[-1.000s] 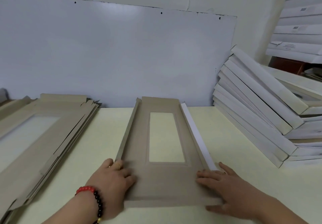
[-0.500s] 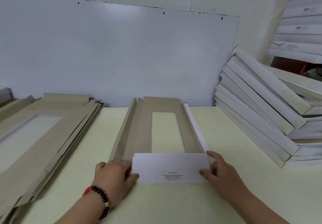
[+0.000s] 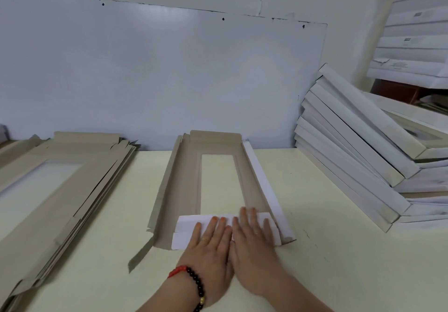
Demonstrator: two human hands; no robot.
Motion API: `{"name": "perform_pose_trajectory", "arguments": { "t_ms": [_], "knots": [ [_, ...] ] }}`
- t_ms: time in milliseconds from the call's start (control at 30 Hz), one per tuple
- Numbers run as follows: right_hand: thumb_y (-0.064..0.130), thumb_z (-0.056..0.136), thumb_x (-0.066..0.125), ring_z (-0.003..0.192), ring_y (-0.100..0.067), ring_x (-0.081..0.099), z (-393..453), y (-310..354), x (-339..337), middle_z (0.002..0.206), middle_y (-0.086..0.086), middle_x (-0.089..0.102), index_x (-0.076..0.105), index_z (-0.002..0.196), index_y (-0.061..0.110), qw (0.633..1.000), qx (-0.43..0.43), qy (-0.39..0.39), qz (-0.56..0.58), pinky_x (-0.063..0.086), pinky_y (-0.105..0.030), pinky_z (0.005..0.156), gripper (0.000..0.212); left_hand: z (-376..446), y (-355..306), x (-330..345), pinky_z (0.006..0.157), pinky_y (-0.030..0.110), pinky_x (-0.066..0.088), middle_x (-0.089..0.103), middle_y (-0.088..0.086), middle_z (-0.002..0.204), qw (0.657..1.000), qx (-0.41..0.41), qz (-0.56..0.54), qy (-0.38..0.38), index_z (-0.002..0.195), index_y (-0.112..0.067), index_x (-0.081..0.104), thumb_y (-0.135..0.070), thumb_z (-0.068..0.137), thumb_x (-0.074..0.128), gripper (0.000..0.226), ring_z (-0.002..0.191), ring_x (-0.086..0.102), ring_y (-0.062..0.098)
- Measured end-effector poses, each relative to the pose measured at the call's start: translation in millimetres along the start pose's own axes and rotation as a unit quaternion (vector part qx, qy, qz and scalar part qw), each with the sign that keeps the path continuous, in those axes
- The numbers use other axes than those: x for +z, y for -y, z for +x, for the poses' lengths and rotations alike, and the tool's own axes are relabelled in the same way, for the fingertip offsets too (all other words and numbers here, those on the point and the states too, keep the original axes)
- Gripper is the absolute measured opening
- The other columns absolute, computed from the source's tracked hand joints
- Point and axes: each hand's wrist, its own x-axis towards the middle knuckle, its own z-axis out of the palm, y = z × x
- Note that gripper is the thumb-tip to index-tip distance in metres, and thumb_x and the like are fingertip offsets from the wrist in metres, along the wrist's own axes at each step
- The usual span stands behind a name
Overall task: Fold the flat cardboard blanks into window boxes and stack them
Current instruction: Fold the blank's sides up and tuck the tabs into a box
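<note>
A grey-brown cardboard blank with a long window cut-out lies in the middle of the table, its side flaps raised. Its near end flap, white side up, is folded over onto the blank. My left hand and my right hand lie flat side by side on that flap, fingers spread, pressing it down. A red-and-black bead bracelet is on my left wrist. The right side flap shows its white face.
A pile of flat blanks lies at the left. Folded white window boxes lean in a stack at the right, with more stacked boxes at the upper right. A white panel stands behind the pale table.
The near end flap was lifted and folded over onto the blank. Both hands moved from the flap's outer corners to its middle and now press flat on it.
</note>
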Motion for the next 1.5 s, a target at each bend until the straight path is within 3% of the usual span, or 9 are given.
{"name": "perform_pose_trajectory", "arguments": {
  "t_ms": [133, 333, 433, 533, 600, 1133, 1267, 1400, 1500],
  "knots": [
    [0.032, 0.104, 0.021, 0.139, 0.01, -0.021, 7, -3, 1, 0.159, 0.013, -0.016, -0.001, 0.154, 0.022, 0.97, -0.117, 0.077, 0.199, -0.014, -0.022, 0.117, 0.056, 1, 0, 8, 0.116, 0.042, -0.018, -0.037, 0.002, 0.152, 0.999, 0.016, -0.019, 0.038, 0.144, -0.023, -0.032, -0.048, 0.095, 0.01, 0.069, 0.138, -0.035, 0.021],
    [0.075, 0.075, -0.013, 0.136, 0.006, -0.032, 2, -5, -4, 0.155, 0.015, -0.029, -0.018, 0.15, 0.026, 0.973, -0.161, 0.134, 0.096, -0.017, -0.029, 0.117, 0.09, 1, 0, 6, 0.116, 0.039, -0.017, -0.038, 0.0, 0.15, 0.995, 0.013, -0.017, 0.095, 0.142, -0.025, -0.033, -0.052, 0.094, 0.015, 0.073, 0.139, -0.033, 0.016],
    [0.07, 0.081, -0.013, 0.142, 0.001, -0.021, -4, -20, -8, 0.16, 0.008, -0.014, -0.006, 0.154, 0.019, 0.981, -0.155, 0.118, 0.022, -0.012, -0.035, 0.118, 0.089, 2, 3, 7, 0.117, 0.038, -0.017, -0.033, 0.002, 0.153, 0.994, 0.001, -0.009, 0.107, 0.147, -0.015, -0.025, -0.056, 0.093, 0.014, 0.077, 0.14, -0.031, 0.015],
    [0.058, 0.097, 0.001, 0.137, -0.005, 0.037, -12, -33, -16, 0.146, 0.005, 0.046, 0.054, 0.138, 0.022, 0.988, -0.11, 0.099, -0.041, 0.025, -0.028, 0.104, 0.076, 1, 4, 8, 0.115, 0.038, -0.02, -0.034, 0.001, 0.15, 0.993, -0.016, 0.005, 0.118, 0.148, -0.009, -0.019, -0.072, 0.083, -0.004, 0.091, 0.141, -0.03, 0.017],
    [0.057, 0.098, 0.006, 0.128, -0.004, 0.048, -16, -42, -14, 0.137, 0.007, 0.055, 0.063, 0.128, 0.025, 0.99, -0.081, 0.106, -0.044, 0.03, -0.027, 0.098, 0.072, -1, 7, 8, 0.113, 0.037, -0.024, -0.035, 0.001, 0.148, 0.992, -0.023, 0.004, 0.122, 0.149, -0.009, -0.018, -0.079, 0.066, -0.021, 0.109, 0.14, -0.032, 0.019],
    [0.048, 0.087, 0.034, 0.114, -0.015, 0.063, -18, -67, -9, 0.12, -0.004, 0.067, 0.073, 0.111, 0.009, 0.996, 0.029, 0.013, -0.081, 0.012, -0.039, 0.107, 0.06, -21, 42, -2, 0.119, 0.038, -0.004, -0.014, 0.01, 0.16, 0.974, -0.185, 0.009, 0.13, 0.152, -0.007, -0.007, -0.073, 0.075, -0.006, 0.101, 0.148, -0.012, 0.023],
    [0.062, 0.095, 0.016, 0.149, -0.01, 0.002, 2, -87, -5, 0.162, -0.001, 0.007, 0.016, 0.154, 0.012, 0.993, 0.03, 0.089, -0.076, -0.017, -0.04, 0.115, 0.077, -8, 48, -12, 0.117, 0.036, 0.021, 0.007, 0.009, 0.16, 0.974, -0.198, -0.013, 0.113, 0.148, -0.011, 0.021, -0.067, 0.091, 0.024, 0.079, 0.145, 0.014, 0.025],
    [0.065, 0.094, 0.026, 0.148, -0.011, -0.007, 30, -105, -11, 0.162, 0.005, -0.005, 0.006, 0.155, 0.021, 0.983, 0.037, 0.17, -0.052, -0.008, -0.044, 0.118, 0.077, 14, 64, -34, 0.1, 0.035, 0.039, 0.04, -0.002, 0.14, 0.97, -0.201, -0.04, 0.129, 0.136, -0.023, 0.036, -0.07, 0.078, 0.046, 0.076, 0.129, 0.033, 0.025],
    [0.061, 0.09, 0.046, 0.144, -0.02, 0.021, 48, -107, -24, 0.15, 0.004, 0.03, 0.027, 0.144, 0.02, 0.983, 0.026, 0.183, 0.003, 0.014, -0.045, 0.115, 0.07, 24, 78, -46, 0.092, 0.031, 0.042, 0.047, -0.005, 0.127, 0.962, -0.215, -0.101, 0.134, 0.127, -0.027, 0.038, -0.069, 0.062, 0.068, 0.083, 0.118, 0.041, 0.021]
  ]
}}
